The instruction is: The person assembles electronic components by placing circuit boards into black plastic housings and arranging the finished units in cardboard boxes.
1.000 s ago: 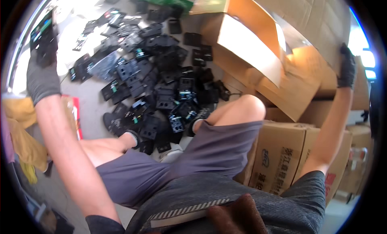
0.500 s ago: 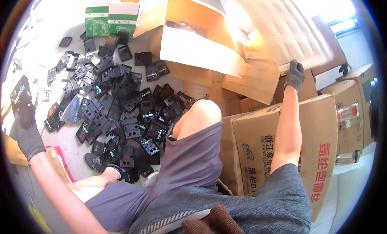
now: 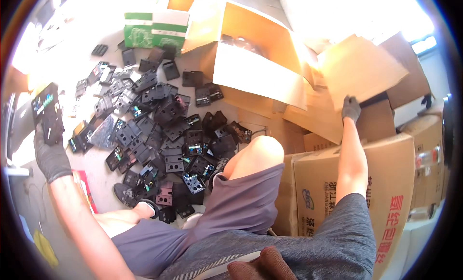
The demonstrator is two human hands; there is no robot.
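My left hand, in a dark glove, is closed around a black plastic casing with a small circuit board showing on it, held up at the far left. On the right, my arm reaches forward and my gloved right hand is closed at the lower edge of a brown cardboard flap. Between my hands, a pile of similar black casings covers the floor, some with boards exposed.
An open cardboard box stands ahead, with a green and white carton at its left. A large printed cardboard box is beside my right leg. My left shoe rests against the pile. A yellow item lies at lower left.
The large cardboard panel raised and blurred above my right hand no longer hangs there; a smaller flap shows at that hand. My left hand still holds the casing. The whole view has shifted.
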